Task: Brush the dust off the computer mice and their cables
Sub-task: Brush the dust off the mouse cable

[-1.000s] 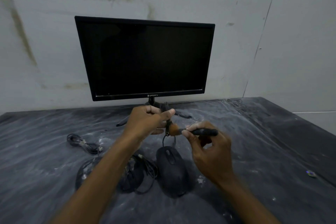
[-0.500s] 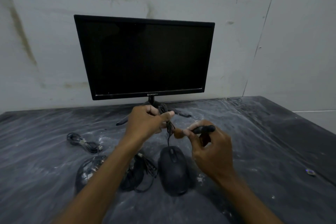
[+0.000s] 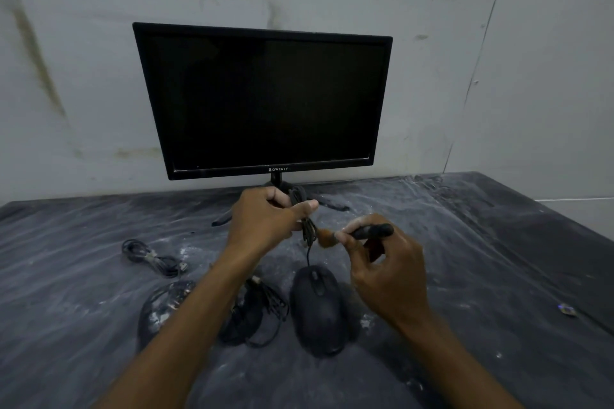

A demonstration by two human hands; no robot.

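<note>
Here, brush (image 3: 357,233) lies sideways — bristles left.

A black mouse (image 3: 317,307) lies flat on the dusty tabletop, its bundled cable (image 3: 307,226) lifted above it with a brown-bristled brush (image 3: 357,234) against the bundle, while two more mice (image 3: 162,305) (image 3: 247,317) lie to its left beside a coiled cable (image 3: 151,257).

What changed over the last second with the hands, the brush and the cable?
Little changed. The right hand tilted the brush a bit, keeping its bristles on the bunched cable, which the left hand still grips above the table. Nothing was picked up or let go. The black mouse, the other mice and the monitor stayed put.
</note>
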